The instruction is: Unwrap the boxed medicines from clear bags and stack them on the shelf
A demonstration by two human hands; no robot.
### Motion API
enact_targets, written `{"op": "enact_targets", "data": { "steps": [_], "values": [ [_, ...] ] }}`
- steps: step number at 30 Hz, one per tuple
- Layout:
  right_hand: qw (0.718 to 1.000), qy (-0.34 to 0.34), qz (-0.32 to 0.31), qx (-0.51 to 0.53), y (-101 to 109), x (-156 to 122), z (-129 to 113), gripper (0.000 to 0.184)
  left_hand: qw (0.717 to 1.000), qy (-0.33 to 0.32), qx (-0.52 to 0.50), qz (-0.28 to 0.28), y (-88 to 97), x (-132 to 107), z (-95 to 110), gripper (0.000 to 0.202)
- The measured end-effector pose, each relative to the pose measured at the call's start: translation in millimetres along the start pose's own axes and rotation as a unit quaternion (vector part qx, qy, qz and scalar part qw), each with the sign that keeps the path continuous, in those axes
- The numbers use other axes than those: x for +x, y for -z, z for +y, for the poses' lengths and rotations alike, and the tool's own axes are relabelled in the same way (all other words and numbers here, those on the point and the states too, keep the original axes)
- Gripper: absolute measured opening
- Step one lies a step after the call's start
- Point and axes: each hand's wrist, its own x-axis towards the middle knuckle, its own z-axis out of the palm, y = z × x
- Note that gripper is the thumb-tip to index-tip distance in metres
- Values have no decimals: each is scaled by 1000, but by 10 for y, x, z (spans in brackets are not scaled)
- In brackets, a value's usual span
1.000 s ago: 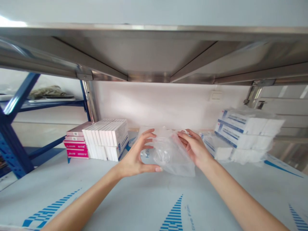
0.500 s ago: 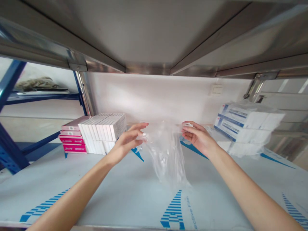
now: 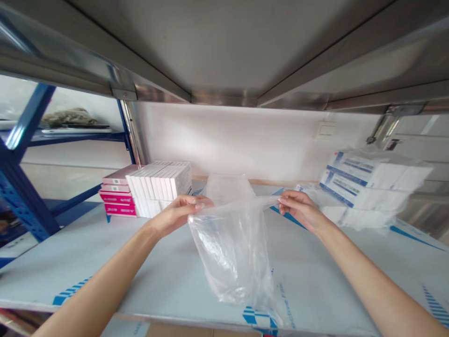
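Note:
A clear plastic bag (image 3: 233, 252) hangs open above the shelf in the middle of the head view. My left hand (image 3: 177, 214) pinches the bag's top edge at its left corner. My right hand (image 3: 301, 208) pinches the top edge at its right corner. The mouth of the bag is stretched between the two hands and the body of the bag droops down toward the shelf's front edge.
The shelf surface (image 3: 140, 271) is covered in white film with blue print. A row of white boxes (image 3: 161, 187) and a stack of pink boxes (image 3: 117, 196) stand at the back left. Wrapped white-and-blue packs (image 3: 368, 187) lie at the back right. A steel shelf (image 3: 224, 47) hangs overhead.
The bag was bunched between both hands near the back of the shelf. My hands have drawn apart and toward me, and the bag now hangs open and full length.

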Motion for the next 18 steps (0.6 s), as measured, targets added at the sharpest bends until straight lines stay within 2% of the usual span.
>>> {"op": "enact_targets", "data": {
  "steps": [4, 8, 14, 18],
  "values": [
    [999, 34, 33, 9, 47, 2, 131, 28, 999, 13, -34, 5, 7, 10, 13, 19],
    [997, 47, 57, 19, 66, -2, 213, 31, 999, 16, -37, -18, 8, 21, 1, 20],
    [990, 93, 57, -87, 39, -52, 220, 28, 996, 91, 19, 12, 51, 48, -2, 24],
    [985, 98, 88, -111, -25, -55, 150, 31, 997, 74, 14, 13, 21, 47, 24, 29]
  ]
}}
